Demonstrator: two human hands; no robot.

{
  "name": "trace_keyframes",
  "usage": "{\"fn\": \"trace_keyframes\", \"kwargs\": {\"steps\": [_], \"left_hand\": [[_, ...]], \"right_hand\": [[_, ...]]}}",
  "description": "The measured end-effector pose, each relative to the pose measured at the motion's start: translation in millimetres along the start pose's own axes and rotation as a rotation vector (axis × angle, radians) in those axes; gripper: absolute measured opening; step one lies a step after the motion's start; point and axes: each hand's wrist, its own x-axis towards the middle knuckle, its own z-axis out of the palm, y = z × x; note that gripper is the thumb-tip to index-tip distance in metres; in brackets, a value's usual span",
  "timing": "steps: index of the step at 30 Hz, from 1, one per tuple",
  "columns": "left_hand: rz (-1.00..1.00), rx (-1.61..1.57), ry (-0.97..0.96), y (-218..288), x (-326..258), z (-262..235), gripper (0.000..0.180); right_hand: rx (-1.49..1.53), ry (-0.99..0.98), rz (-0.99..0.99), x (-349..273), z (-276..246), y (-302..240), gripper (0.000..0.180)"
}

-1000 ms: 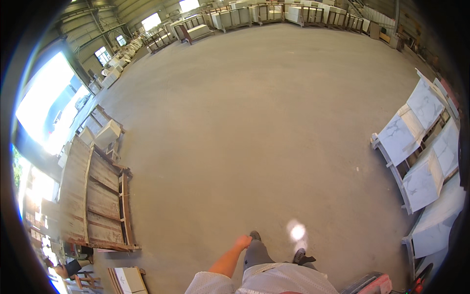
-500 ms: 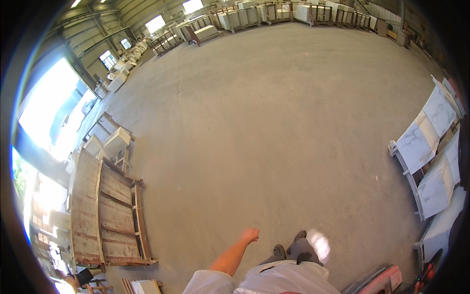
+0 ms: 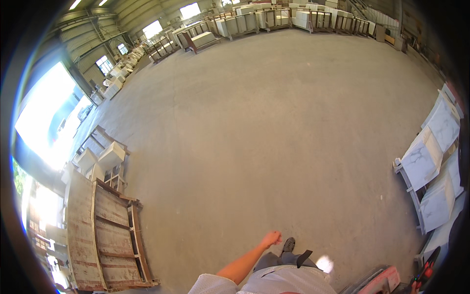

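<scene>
My left hand (image 3: 271, 238) reaches out in front of my body over the concrete floor, its fingers curled in and nothing showing in them. It is nearest to my grey trousers and a dark shoe (image 3: 289, 244). A dark strap end (image 3: 304, 258) sticks out at my waist. My right hand does not show. At the lower right, close to my body, is a red and grey machine part (image 3: 384, 280), its kind unclear. A red and black object (image 3: 427, 274) stands beside it, partly lost in the dark rim.
A wooden frame with boards (image 3: 115, 235) stands at the left, with pale blocks (image 3: 111, 155) beyond it. White veined slabs (image 3: 421, 159) lean on racks at the right. Racks of stone slabs (image 3: 240, 25) line the far side. A bright doorway (image 3: 49, 115) opens at the left.
My left hand has swung right, across the front of my body. One shoe now shows instead of two. The surroundings have shifted slightly downward in view, and the dark strap end has come into sight.
</scene>
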Motion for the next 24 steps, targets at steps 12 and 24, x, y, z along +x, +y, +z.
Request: {"fn": "trace_keyframes", "kwargs": {"steps": [12, 24], "left_hand": [[1.011, -0.298, -0.375, 339, -190, -45, 0.032], [1.915, -0.406, -0.635, 410, -343, -102, 0.023]], "right_hand": [[-0.105, 0.141, 0.375, -50, -20, 2, 0.044], [-0.192, 0.008, 0.208, 111, 59, 44, 0.051]]}}
